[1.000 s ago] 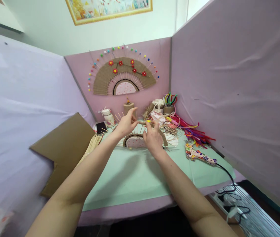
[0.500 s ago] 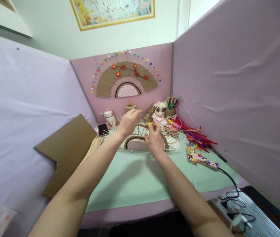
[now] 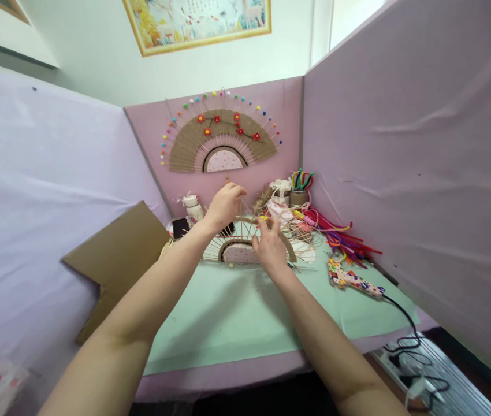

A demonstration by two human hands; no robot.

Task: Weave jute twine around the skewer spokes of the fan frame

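Note:
A half-round fan frame (image 3: 240, 252) with a pink dotted centre, thin radiating sticks and a brown band across them lies on the table's far half. My right hand (image 3: 270, 242) is at its upper right, thumb and fingers closed on the brown band and sticks. Above the frame's top edge, my left hand (image 3: 224, 207) is raised with its wrist bent and fingertips pinched together. Something thin, perhaps a strand, hangs near those fingertips, too fine to make out.
Behind hangs a finished fan (image 3: 223, 130) with red flowers. To the right lie colourful pipe cleaners (image 3: 345, 234), a patterned glue gun (image 3: 352, 278) with its cord, and a pot of scissors (image 3: 301, 193). Brown cardboard (image 3: 119, 260) leans left; a white bottle (image 3: 192, 205) stands behind.
My left hand has risen slightly and shifted a little left, uncovering a dark object behind the frame. My right hand stays almost where it was on the fan frame.

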